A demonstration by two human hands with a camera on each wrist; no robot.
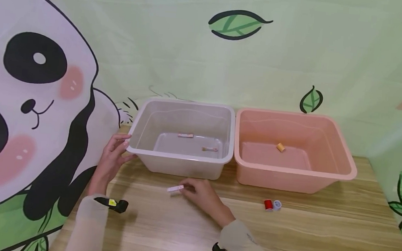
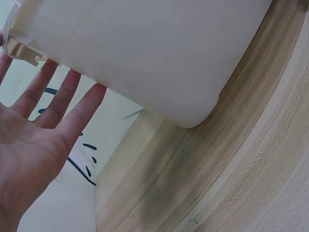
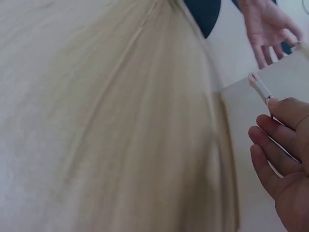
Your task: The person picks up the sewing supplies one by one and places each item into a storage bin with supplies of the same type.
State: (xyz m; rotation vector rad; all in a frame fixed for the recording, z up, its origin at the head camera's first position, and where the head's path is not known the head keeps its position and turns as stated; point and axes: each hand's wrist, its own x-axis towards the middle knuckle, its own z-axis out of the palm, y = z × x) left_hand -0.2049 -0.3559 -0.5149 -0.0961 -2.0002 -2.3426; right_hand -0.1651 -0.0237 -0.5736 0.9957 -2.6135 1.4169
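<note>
My right hand pinches a small slim white stick-like piece with pink markings between thumb and fingertips, above the table in front of the grey bin. Its exact kind is not clear; the right wrist view shows the piece jutting past the thumb. At the grey bin's left end, my left hand touches the rim and outer wall with spread, fairly straight fingers. Inside that bin lie two similar small pieces, a pinkish one and one with a brownish end.
A pink bin stands right beside the grey one, with an orange thread spool inside. In front of it, a red spool and a white spool sit together on the wooden table. A panda-print cloth hangs behind.
</note>
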